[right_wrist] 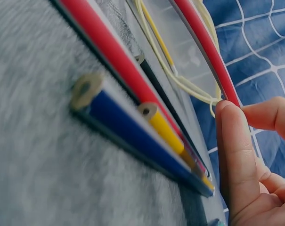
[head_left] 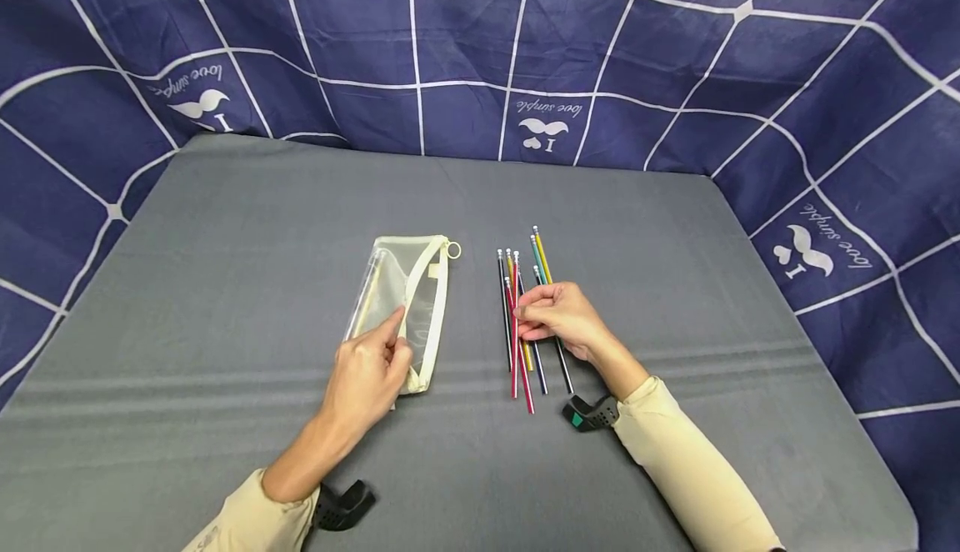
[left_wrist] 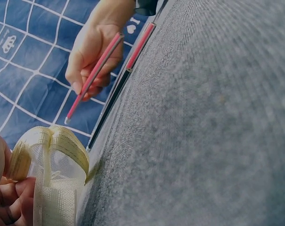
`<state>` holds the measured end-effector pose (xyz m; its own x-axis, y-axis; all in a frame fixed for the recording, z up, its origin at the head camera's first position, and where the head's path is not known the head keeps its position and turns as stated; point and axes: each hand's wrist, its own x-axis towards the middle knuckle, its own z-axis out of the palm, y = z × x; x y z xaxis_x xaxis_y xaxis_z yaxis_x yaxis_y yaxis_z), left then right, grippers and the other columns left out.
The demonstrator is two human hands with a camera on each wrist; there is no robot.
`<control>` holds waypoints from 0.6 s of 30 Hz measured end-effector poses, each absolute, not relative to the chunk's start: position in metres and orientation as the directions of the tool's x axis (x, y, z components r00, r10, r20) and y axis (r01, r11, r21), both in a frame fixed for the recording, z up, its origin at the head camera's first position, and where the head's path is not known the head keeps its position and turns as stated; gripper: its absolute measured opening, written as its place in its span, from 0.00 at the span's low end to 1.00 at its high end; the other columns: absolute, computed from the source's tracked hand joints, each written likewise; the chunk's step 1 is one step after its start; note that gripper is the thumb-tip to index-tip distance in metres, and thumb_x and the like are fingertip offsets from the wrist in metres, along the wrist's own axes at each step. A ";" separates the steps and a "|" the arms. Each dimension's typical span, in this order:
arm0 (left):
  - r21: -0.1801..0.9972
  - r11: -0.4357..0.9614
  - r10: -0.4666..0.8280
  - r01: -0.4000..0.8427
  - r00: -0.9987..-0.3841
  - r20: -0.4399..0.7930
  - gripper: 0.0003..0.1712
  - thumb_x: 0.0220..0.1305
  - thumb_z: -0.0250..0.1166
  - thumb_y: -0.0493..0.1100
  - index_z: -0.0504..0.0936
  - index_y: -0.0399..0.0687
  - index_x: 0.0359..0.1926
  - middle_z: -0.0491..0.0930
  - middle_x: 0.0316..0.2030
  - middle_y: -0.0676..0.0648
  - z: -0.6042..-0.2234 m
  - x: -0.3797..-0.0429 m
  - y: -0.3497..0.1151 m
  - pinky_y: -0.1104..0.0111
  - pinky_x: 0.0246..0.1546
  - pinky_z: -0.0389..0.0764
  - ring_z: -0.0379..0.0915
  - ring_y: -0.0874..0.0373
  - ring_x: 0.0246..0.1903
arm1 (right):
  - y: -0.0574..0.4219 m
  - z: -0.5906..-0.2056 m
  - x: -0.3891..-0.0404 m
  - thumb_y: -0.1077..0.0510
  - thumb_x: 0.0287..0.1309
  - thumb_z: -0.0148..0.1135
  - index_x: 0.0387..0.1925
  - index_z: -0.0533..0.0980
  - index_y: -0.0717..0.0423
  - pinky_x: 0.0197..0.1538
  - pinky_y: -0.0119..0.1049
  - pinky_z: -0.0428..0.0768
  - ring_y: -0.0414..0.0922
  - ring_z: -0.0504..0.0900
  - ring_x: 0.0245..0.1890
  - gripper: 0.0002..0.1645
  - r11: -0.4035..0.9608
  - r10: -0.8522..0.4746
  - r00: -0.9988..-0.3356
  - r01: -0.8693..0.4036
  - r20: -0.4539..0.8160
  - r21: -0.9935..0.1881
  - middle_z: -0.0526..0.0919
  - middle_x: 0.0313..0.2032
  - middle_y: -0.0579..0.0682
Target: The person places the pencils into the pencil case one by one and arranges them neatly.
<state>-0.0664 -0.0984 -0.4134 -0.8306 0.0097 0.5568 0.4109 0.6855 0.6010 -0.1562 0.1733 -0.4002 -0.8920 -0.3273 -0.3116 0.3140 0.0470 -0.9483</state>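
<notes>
Pinching a slim red pencil (left_wrist: 94, 75) above the table, right hand (head_left: 558, 317); left hand (head_left: 369, 368), well apart, grips the translucent mesh pouch (head_left: 392, 285) by its pale-yellow fabric edge. Loose straight pencils (head_left: 504, 310) under right hand. Grey woven tabletop (head_left: 480, 469) beneath both, creased navy grid cloth (head_left: 465, 35) beyond.

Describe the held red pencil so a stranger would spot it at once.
On the gray table, right of the cream-trimmed zip pouch, is a loose group of pencils. The right hand pinches the red pencil, raised off the table, whereas the other red pencil lies on it.
</notes>
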 end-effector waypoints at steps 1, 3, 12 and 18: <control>0.602 0.686 0.009 0.409 -0.832 0.555 0.25 0.51 0.58 0.29 0.82 0.30 0.52 0.77 0.18 0.55 -0.413 -0.066 -0.098 0.64 0.20 0.75 0.69 0.68 0.17 | 0.172 -0.400 -0.157 0.74 0.52 0.60 0.35 0.76 0.71 0.30 0.33 0.83 0.41 0.83 0.21 0.06 0.041 -0.330 -0.891 0.315 -0.311 -0.948 0.84 0.23 0.52; 0.602 0.686 0.008 0.409 -0.832 0.555 0.25 0.51 0.58 0.29 0.82 0.29 0.52 0.77 0.18 0.54 -0.414 -0.066 -0.098 0.64 0.20 0.75 0.69 0.68 0.17 | 0.169 -0.399 -0.158 0.74 0.52 0.59 0.35 0.75 0.71 0.30 0.33 0.83 0.41 0.84 0.21 0.06 0.031 -0.335 -0.890 0.317 -0.308 -0.948 0.84 0.24 0.52; 0.596 0.692 0.012 0.408 -0.832 0.555 0.25 0.51 0.58 0.29 0.82 0.29 0.53 0.77 0.18 0.53 -0.413 -0.068 -0.098 0.63 0.21 0.76 0.69 0.67 0.17 | 0.159 -0.397 -0.165 0.76 0.52 0.59 0.35 0.75 0.71 0.30 0.34 0.83 0.42 0.84 0.21 0.07 0.008 -0.342 -0.887 0.327 -0.310 -0.945 0.84 0.23 0.52; 0.601 0.691 0.008 0.403 -0.835 0.550 0.25 0.51 0.58 0.29 0.82 0.29 0.53 0.78 0.18 0.53 -0.413 -0.068 -0.098 0.64 0.20 0.76 0.70 0.68 0.17 | 0.150 -0.399 -0.168 0.75 0.52 0.59 0.35 0.75 0.71 0.31 0.35 0.84 0.42 0.84 0.22 0.07 -0.003 -0.345 -0.886 0.333 -0.311 -0.943 0.84 0.24 0.52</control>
